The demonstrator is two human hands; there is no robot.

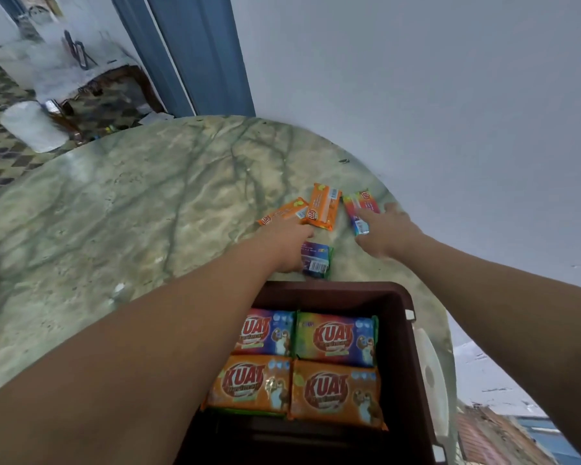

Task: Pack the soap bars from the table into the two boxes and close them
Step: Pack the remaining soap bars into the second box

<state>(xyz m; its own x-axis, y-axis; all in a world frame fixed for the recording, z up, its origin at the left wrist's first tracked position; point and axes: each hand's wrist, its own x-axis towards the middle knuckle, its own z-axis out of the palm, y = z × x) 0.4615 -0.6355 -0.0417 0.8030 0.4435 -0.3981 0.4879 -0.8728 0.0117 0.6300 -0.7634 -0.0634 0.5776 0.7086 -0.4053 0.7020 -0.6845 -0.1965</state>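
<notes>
— While both bare arms reach across the round green-veined marble table (pixel 121 196), where do the hands end up?

— At the far right edge of the table, among four loose soap bars. The left hand (pixel 287 245) lies over the near end of a flat orange-wrapped soap bar (pixel 284 212), its fingers bent down toward a blue and purple wrapped soap bar (pixel 316 260) just beside it. Whether the fingers actually grip either bar cannot be told; the back of the hand hides them.

— And the right hand?

— The right hand (pixel 388 231) has its fingers spread and fairly straight, resting on a rainbow-coloured soap bar (pixel 359 209) close to the table's right edge. It is not clamped round the bar. Between the two hands stands a second orange-wrapped soap bar (pixel 322 206), tilted, touching the first orange one.

— Where is the box?

— A dark brown plastic box (pixel 403 330) sits at the near right edge of the table, open. Four bars lie flat inside, labels up: two blue and rainbow packed bars (pixel 336 338) along the far side, two orange packed bars (pixel 336 394) along the near side, all touching. A white plastic lid (pixel 430 374) lies against the box's right wall.

— Anything beyond the table?

— A pale wall (pixel 416 78) and a blue door frame (pixel 195 55).
</notes>
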